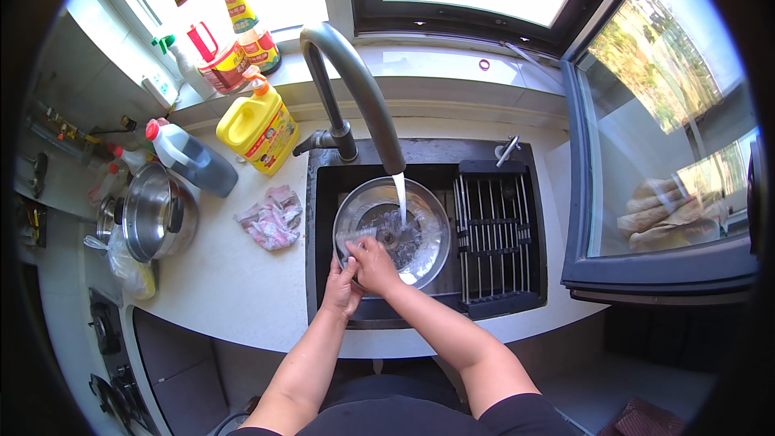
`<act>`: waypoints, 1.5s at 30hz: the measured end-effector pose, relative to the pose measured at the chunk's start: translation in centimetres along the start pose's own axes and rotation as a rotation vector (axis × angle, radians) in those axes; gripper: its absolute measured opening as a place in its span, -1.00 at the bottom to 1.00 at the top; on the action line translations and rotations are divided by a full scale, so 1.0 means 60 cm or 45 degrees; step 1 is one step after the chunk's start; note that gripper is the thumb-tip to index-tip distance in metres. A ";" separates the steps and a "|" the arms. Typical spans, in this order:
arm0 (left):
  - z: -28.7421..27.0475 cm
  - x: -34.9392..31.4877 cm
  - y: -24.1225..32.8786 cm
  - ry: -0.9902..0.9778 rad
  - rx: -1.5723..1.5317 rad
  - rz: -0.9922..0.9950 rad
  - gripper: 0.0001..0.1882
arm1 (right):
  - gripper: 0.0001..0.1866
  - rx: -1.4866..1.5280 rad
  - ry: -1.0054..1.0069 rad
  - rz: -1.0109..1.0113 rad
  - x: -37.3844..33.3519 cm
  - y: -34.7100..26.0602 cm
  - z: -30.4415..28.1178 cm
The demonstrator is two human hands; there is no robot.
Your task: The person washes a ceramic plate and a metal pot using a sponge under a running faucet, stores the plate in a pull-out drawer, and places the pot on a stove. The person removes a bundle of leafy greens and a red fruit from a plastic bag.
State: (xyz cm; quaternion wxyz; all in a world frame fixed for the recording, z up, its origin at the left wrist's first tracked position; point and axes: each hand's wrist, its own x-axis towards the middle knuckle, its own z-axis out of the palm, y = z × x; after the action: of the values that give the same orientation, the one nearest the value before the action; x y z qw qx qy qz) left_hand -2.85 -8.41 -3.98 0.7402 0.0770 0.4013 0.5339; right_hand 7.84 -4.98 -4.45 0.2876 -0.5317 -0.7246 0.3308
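Observation:
A round, shiny metal basin rests in the dark sink, under the running stream from the grey faucet. Water lies in its bottom, and a round dark shape shows through it. At the basin's near left rim, my left hand grips the edge from outside, thumb up. My right hand is bent over the inner wall beside it, fingers curled and pressed together. A pale, blurred patch shows at those fingertips; whether it is a scrubber or just wet shine I cannot tell.
A black drying rack with metal bars covers the sink's right side. Left on the counter are a crumpled cloth, a yellow jug, a dark-liquid bottle and a steel pot. An open window juts in at right.

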 end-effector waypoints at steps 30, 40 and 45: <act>-0.093 0.120 -0.060 0.352 0.068 -0.678 -0.47 | -0.85 -0.715 -0.475 -0.362 -0.084 -0.002 -0.181; -0.027 0.095 0.020 0.057 1.250 0.183 -0.37 | -0.61 0.466 -0.680 0.477 0.024 0.056 -0.254; -0.016 0.092 0.077 -0.098 1.197 0.170 -0.64 | -0.64 0.960 -0.575 0.603 0.039 0.081 -0.238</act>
State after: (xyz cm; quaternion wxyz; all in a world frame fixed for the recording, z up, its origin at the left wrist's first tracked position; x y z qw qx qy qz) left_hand -6.24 -2.06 -4.94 0.6035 0.4490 0.5659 0.3376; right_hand 21.03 0.78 0.69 0.2127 -0.4558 -0.4583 0.7328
